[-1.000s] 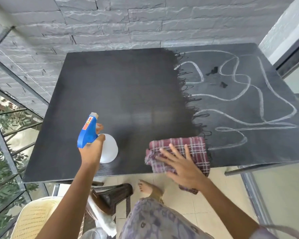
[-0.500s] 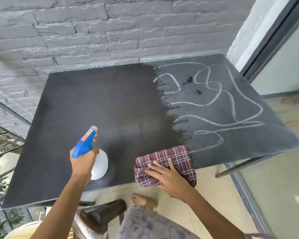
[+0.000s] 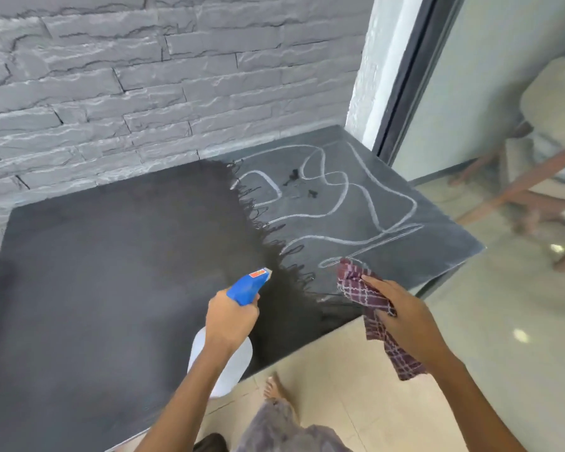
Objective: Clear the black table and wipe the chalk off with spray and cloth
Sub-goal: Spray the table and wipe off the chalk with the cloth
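Note:
The black table [image 3: 95,262] is dark and wiped on its left and middle. Its right part still carries looping white chalk lines [image 3: 349,203] and a few small dark spots. My left hand [image 3: 230,316] grips a spray bottle [image 3: 222,360] with a white body and a blue head, raised above the table, its nozzle pointing toward the chalk. My right hand [image 3: 402,313] holds a maroon checked cloth [image 3: 359,288] lifted off the surface near the front right edge, with one end hanging down.
A grey stone-brick wall [image 3: 144,76] runs along the table's far side. A dark door frame [image 3: 415,76] and glass stand to the right, with wooden furniture legs behind. Beige floor tiles [image 3: 356,370] and my bare foot lie below the front edge.
The view has swung right. My left hand has carried the spray bottle rightward toward the chalked part. My right hand has lifted the cloth off the table, where it lay flat before.

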Available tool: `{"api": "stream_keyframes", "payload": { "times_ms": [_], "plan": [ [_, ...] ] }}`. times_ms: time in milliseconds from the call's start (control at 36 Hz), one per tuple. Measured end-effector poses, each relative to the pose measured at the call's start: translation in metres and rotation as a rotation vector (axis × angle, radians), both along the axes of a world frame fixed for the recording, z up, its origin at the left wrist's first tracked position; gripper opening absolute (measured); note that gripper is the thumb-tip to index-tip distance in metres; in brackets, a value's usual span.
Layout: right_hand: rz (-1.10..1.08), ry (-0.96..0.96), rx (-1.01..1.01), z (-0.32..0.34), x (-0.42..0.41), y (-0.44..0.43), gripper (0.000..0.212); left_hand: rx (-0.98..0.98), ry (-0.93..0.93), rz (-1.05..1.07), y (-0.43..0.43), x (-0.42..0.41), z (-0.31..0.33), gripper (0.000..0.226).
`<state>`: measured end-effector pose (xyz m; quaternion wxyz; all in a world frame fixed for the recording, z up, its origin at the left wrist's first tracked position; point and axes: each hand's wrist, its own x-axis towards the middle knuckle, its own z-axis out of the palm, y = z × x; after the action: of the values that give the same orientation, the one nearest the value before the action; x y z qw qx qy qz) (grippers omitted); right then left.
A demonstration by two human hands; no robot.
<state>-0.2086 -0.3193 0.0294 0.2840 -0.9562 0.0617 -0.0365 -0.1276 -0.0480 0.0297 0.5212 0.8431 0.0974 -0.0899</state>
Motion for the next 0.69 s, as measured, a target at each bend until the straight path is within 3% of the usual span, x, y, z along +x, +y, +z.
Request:
{"api": "stream_keyframes", "payload": {
  "times_ms": [111, 194, 333, 694],
  "plan": [
    [-0.127, -0.058, -0.018, 0.008, -0.006, -0.014, 0.05, 0.093, 0.003, -0.02, -0.015, 0.004, -0.009, 0.01],
    [-0.181, -0.086, -0.015, 0.012, -0.007, -0.021, 0.052, 0.137, -0.006, -0.021, -0.024, 0.008, -0.013, 0.019],
    [-0.197, -0.174, -0.029, 0.016, -0.001, -0.029, 0.056, 0.148, 0.008, -0.003, -0.03, 0.022, -0.014, 0.025],
    [-0.119, -0.271, 0.021, 0.034, 0.083, -0.039, 0.056, 0.165, 0.057, 0.241, -0.044, 0.101, -0.006, 0.013]
  ]
}}
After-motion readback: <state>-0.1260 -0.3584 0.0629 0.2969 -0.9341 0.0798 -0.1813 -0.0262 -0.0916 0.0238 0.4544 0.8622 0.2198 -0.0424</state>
